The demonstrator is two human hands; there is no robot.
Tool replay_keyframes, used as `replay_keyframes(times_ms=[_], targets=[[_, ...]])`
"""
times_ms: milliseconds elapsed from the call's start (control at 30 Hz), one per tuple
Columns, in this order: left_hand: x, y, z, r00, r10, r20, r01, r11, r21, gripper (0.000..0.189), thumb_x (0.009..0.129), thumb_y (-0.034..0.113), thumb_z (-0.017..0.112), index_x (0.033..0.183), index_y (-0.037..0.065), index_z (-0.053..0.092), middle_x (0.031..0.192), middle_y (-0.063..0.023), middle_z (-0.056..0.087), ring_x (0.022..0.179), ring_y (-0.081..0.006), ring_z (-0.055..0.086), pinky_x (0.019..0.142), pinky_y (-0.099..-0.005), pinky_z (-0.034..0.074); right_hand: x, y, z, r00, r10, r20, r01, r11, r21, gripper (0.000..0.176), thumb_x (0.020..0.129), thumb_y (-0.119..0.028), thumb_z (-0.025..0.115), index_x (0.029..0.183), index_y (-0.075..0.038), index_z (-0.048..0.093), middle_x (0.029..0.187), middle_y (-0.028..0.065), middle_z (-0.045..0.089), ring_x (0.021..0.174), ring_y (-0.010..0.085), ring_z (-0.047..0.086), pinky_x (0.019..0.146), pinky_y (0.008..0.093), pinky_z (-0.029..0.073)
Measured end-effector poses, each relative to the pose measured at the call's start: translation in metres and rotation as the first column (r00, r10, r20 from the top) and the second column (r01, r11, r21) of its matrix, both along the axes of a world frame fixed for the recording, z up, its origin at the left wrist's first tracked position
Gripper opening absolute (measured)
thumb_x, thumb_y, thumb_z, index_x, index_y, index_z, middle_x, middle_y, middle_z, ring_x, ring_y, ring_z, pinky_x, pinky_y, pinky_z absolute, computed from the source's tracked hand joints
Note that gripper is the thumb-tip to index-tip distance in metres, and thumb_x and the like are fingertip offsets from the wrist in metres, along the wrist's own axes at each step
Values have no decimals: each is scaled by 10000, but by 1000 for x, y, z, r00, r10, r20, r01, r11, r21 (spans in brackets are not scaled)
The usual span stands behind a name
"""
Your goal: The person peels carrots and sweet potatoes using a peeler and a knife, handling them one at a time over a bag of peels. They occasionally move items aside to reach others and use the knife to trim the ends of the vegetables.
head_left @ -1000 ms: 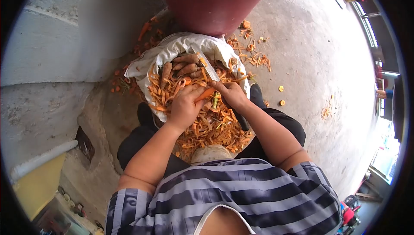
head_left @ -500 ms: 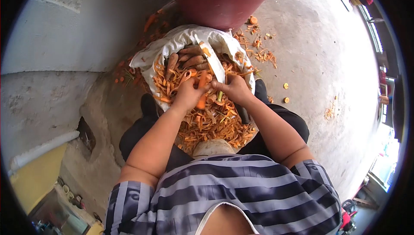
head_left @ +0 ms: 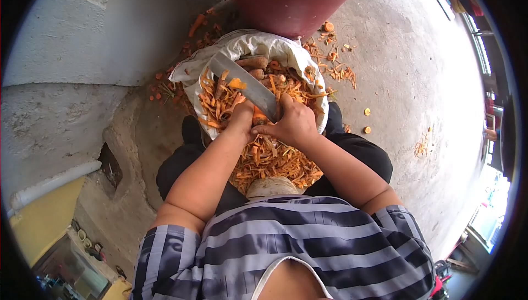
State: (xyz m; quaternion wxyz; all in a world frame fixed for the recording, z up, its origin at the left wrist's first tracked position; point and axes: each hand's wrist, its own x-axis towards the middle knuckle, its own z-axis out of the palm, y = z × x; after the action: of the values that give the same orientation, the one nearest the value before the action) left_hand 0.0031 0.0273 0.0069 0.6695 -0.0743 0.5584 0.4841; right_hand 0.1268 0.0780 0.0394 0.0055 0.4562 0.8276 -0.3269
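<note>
My right hand [head_left: 295,122] is closed around the handle of a broad-bladed knife [head_left: 248,84]. Its blade slants up and to the left over the sack, with a bit of orange peel stuck on it. Close beside it, my left hand [head_left: 241,118] grips a carrot [head_left: 259,115], mostly hidden by the fingers and the blade. Below both hands is an open white sack [head_left: 300,52] with its rim folded out. Unpeeled carrots [head_left: 253,62] lie at its far side, among heaps of carrot peelings [head_left: 275,160].
A large dark red tub [head_left: 286,6] stands just beyond the sack. Peelings and carrot slices [head_left: 328,26] are scattered on the concrete floor [head_left: 407,80]. A rough grey wall [head_left: 60,47] rises at the left. My knees are on both sides of the sack.
The knife blade has swung from nearly upright to a leftward slant, now lying flatter and covering some carrots. My right hand has turned with it, and the carrot is more hidden.
</note>
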Motion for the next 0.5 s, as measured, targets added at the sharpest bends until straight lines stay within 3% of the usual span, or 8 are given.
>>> replay_keyframes(times_ms=[67, 167, 267, 367, 400, 433, 467, 500], targets=[[2, 2, -5, 999, 50, -14, -50, 998, 32, 282, 855, 280, 415, 988, 47, 501, 913, -67, 563, 768, -160, 585, 539, -260, 510, -1, 0, -1, 1000, 21, 4, -22, 999, 45, 645, 507, -547, 742, 782, -27, 476, 682, 145, 578, 686, 295, 597, 631, 381, 469], [3, 0, -12, 993, 120, 3, -120, 993, -16, 266, 848, 222, 410, 975, 12, 512, 911, -126, 558, 799, -202, 576, 619, -291, 511, -2, -2, -4, 998, 65, -4, -65, 995, 77, 619, 548, -543, 722, 793, -22, 496, 675, 146, 583, 679, 303, 599, 623, 387, 469], [4, 0, -25, 974, 209, 86, -207, 978, -22, 280, 867, 338, 404, 957, 99, 518, 800, -44, 554, 710, -140, 572, 479, -262, 470, -2, 0, -9, 998, 47, -30, -49, 998, -47, 611, 578, -534, 711, 811, 3, 536, 669, 157, 593, 665, 309, 601, 614, 391, 466], [-14, 0, -16, 997, -71, 20, 72, 996, -52, 302, 882, 354, 384, 944, 92, 520, 713, -34, 548, 639, -143, 546, 438, -275, 421, -1, 8, -16, 985, -93, -143, 58, 970, -235, 613, 632, -525, 688, 847, 38, 579, 645, 140, 592, 622, 255, 592, 594, 371, 458], [-20, -3, -14, 922, -318, -222, 310, 948, -73, 375, 882, 382, 398, 935, 30, 518, 652, -67, 543, 592, -221, 551, 558, -329, 449, 3, 15, -25, 961, -162, -223, 89, 949, -303, 612, 661, -520, 674, 863, 52, 590, 634, 119, 590, 606, 219, 582, 585, 356, 454], [-18, -4, -13, 688, -405, -603, 384, 907, -171, 391, 880, 387, 409, 923, 14, 519, 680, -92, 549, 619, -262, 547, 591, -358, 444, 4, 22, -30, 926, -288, -244, 143, 866, -479, 631, 692, -580, 611, 772, 46, 596, 562, 149, 562, 532, 222, 585, 513, 364, 457], [-16, -4, -11, 306, -428, -851, 404, 867, -291, 408, 878, 392, 420, 911, -2, 520, 707, -118, 554, 646, -304, 543, 624, -388, 439, 7, 28, -31, 903, -340, -264, 159, 834, -529, 659, 713, -608, 572, 747, 50, 584, 503, 94, 507, 472, 167, 525, 453, 334, 424], [-15, -6, -8, 128, -267, -955, 421, 886, -191, 401, 873, 378, 439, 915, -12, 523, 742, -135, 558, 688, -320, 543, 645, -394, 436, 9, 32, -26, 889, -391, -239, 156, 748, -645, 669, 715, -614, 564, 749, 54, 585, 489, 76, 486, 451, 158, 490, 434, 321, 400]])
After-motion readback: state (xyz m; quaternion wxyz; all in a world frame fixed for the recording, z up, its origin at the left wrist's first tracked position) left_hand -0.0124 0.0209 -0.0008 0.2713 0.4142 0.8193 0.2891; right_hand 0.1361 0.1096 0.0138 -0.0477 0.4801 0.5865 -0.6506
